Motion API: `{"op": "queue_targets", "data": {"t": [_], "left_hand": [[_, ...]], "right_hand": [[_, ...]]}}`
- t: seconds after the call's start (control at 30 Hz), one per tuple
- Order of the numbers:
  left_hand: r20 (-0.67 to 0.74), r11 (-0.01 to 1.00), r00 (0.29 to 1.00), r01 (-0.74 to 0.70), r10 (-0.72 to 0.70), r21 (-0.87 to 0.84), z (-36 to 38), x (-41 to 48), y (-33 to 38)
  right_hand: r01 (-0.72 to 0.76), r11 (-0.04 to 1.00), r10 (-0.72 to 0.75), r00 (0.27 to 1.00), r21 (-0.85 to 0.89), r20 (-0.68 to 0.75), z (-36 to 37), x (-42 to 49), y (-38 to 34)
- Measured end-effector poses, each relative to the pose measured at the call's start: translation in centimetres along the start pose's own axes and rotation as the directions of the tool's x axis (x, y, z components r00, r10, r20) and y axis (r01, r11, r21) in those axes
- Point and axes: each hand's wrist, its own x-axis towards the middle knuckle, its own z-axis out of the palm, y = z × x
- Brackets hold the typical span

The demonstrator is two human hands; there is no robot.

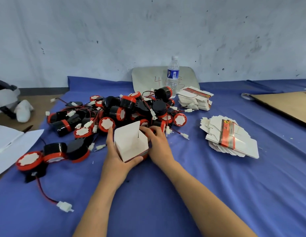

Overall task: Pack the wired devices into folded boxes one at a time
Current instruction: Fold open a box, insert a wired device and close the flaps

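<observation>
A small white folded box [130, 144] with its top flap up stands on the blue cloth [191, 182] in front of me. My left hand [117, 154] grips its left side and near corner. My right hand [157, 142] is at the box's right side, its fingers curled at the far edge among the devices; what they hold is hidden. Behind lies a heap of black-and-red wired devices [128, 108] with white connectors. Three more devices [53, 153] lie to the left.
Two stacks of flat unfolded boxes lie to the right, one near [230, 139] and one farther back [195, 100]. A water bottle [173, 76] stands by the wall. Brown cardboard [285, 105] lies at far right, white paper [10, 142] at far left. A loose connector [64, 206] lies near left.
</observation>
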Motion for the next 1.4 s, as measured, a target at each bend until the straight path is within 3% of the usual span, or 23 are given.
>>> {"op": "queue_targets", "data": {"t": [0.07,0.13,0.2,0.27,0.43,0.57,0.73,0.9,1.0,1.13,1.23,1.4], "left_hand": [[0.010,1.000,1.000,0.010,-0.009,-0.027,0.0,0.0,-0.2],[0.025,1.000,1.000,0.005,-0.004,-0.025,0.0,0.0,-0.2],[0.022,1.000,1.000,0.012,-0.012,-0.022,0.0,-0.1,0.0],[0.033,1.000,0.999,0.016,-0.016,-0.003,0.0,-0.2,0.4],[0.151,1.000,0.988,0.005,-0.009,0.028,1.2,-0.8,1.1],[0.161,1.000,0.987,-0.016,0.012,0.022,1.7,-1.1,1.4],[0.144,1.000,0.989,-0.029,0.027,0.010,2.1,-1.2,1.4],[0.143,0.998,0.989,-0.050,0.046,0.023,2.2,-1.1,1.4],[0.144,0.998,0.988,-0.061,0.056,0.033,2.4,-1.2,1.3],[0.108,0.997,0.993,-0.061,0.054,0.057,2.6,-1.3,1.6],[0.064,0.992,0.993,-0.100,0.095,0.078,2.7,-1.4,1.9],[0.014,0.988,0.993,-0.122,0.121,0.094,2.7,-1.3,1.9]], "right_hand": [[-0.048,0.998,0.050,0.997,0.039,-0.057,0.1,0.0,0.1],[-0.096,0.961,0.134,0.982,0.261,-0.134,-0.6,-0.2,-0.3],[-0.082,0.820,0.275,0.924,0.566,-0.264,-2.0,-0.8,-0.7],[-0.056,0.622,0.434,0.855,0.781,-0.284,-4.1,-1.8,-1.0],[0.013,0.331,0.525,0.828,0.944,-0.195,-8.5,-3.7,0.3],[0.033,0.025,0.615,0.788,0.999,-0.041,-9.9,-4.3,0.8],[0.081,-0.194,0.597,0.801,0.978,0.052,-11.5,-4.3,1.4],[0.208,-0.575,0.504,0.852,0.791,0.142,-12.7,-4.4,2.0],[0.210,-0.735,0.400,0.903,0.645,0.161,-13.4,-4.7,2.5],[0.101,-0.760,0.286,0.939,0.642,0.191,-13.6,-4.7,2.3],[-0.002,-0.559,0.324,0.920,0.829,0.220,-12.9,-4.2,2.1],[-0.088,-0.254,0.386,0.904,0.963,0.184,-11.9,-4.1,1.6]]}}
